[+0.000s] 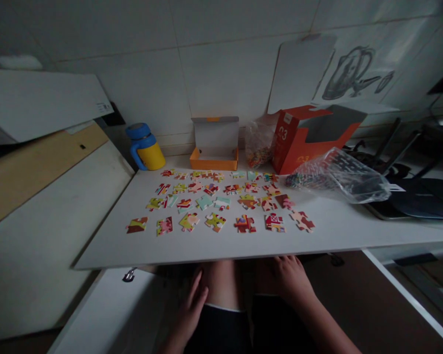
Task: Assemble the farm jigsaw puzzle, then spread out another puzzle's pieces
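Note:
Several colourful jigsaw pieces (216, 196) lie spread in loose rows on a white table (192, 246). Both my hands are below the table's front edge, resting on my thighs. My left hand (192, 307) lies flat with its fingers stretched out along the left leg. My right hand (290, 280) rests palm down over the right knee, fingers spread. Neither hand holds anything, and neither touches the pieces. The nearest pieces are a red one (244, 223) and a red-and-white one (274, 222) in the front row.
At the back stand a blue-and-yellow mug (146, 147), a small open orange box (214, 147), a clear bag of small pieces (258, 147) and a bigger open orange box (310, 135). A plastic bag (343, 177) lies to the right. Boards lean at left.

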Demonstrator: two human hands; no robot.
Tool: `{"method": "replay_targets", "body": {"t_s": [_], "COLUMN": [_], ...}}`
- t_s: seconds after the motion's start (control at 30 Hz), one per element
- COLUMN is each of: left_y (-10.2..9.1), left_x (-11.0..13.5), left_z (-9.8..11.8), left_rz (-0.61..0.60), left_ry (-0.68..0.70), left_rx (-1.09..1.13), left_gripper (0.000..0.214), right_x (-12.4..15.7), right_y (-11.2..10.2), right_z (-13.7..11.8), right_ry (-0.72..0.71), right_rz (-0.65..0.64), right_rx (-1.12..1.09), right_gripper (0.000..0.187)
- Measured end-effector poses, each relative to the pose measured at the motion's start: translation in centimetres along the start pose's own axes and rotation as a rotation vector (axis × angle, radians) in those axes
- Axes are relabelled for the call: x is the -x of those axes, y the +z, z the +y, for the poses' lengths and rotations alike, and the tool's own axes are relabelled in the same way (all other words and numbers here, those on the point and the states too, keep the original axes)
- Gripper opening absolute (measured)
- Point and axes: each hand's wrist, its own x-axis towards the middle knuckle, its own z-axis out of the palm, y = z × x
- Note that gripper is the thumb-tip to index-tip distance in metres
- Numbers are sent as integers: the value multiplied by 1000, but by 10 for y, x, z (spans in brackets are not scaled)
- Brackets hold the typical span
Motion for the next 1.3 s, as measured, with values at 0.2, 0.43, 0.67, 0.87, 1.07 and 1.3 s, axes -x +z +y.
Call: {"method": "replay_targets", "body": {"t_s": [0.2,0.43,0.67,0.87,1.07,1.3], "left_y": [-43,-131,-165,-160,-163,-164], "left_x": [30,-14,-110,-113,-111,-116], "left_z": [67,144,151,142,141,140], "left_rz": [-65,257,520,391,293,276], "left_ry": [295,699,644,625,698,725], "left_rx": [197,-188,-328,-280,-265,-249], "left_gripper": [38,23,15,17,15,11], "right_x": [22,38,-50,-58,-82,-151], "right_y": [-7,-84,-135,-128,-154,-190], "right_z": [-22,-77,-78,-61,-61,-111], "right_ry": [-328,-565,-568,-420,-362,-502], "right_rz": [144,531,295,321,348,224], "right_rx": [-125,-369,-90,-70,23,75], "right_gripper": [28,13,37,35,28,37]}}
